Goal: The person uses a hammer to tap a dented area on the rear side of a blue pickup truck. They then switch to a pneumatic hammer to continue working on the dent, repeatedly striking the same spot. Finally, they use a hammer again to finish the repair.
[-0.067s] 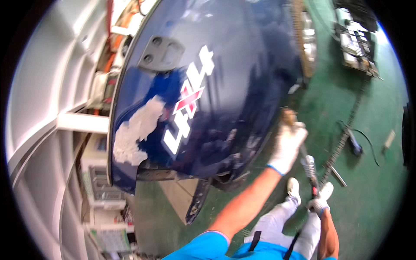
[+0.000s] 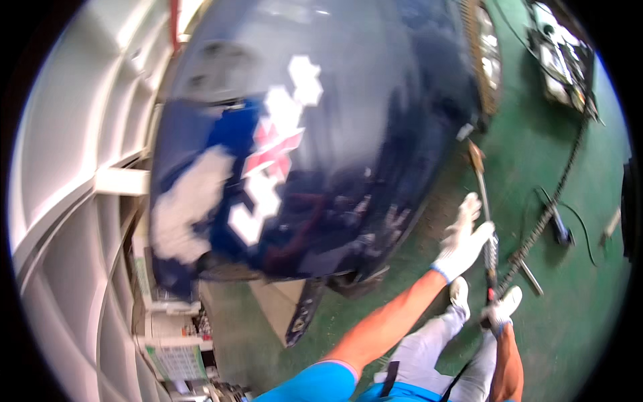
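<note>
My right hand, in a white glove, is closed around the lower end of a long metal slide hammer with a copper-coloured tip. The tool points away from me, its tip close to the edge of a dark blue car panel; whether they touch I cannot tell. Beside the shaft, my gloved left hand has its fingers stretched out and grips nothing. A white-and-red decal runs across the panel. Left of the decal is a pale patch where the paint is gone.
A thick dark cable runs over the green floor from a machine at the far right. Near the cable lie a blue-handled tool and a metal bar. White shelving stands on the left. A dark bracket juts from the car.
My left hand has let go of the slide hammer near its tip and opened, moving slightly right and nearer. The view has shifted a little, blurring the car panel.
</note>
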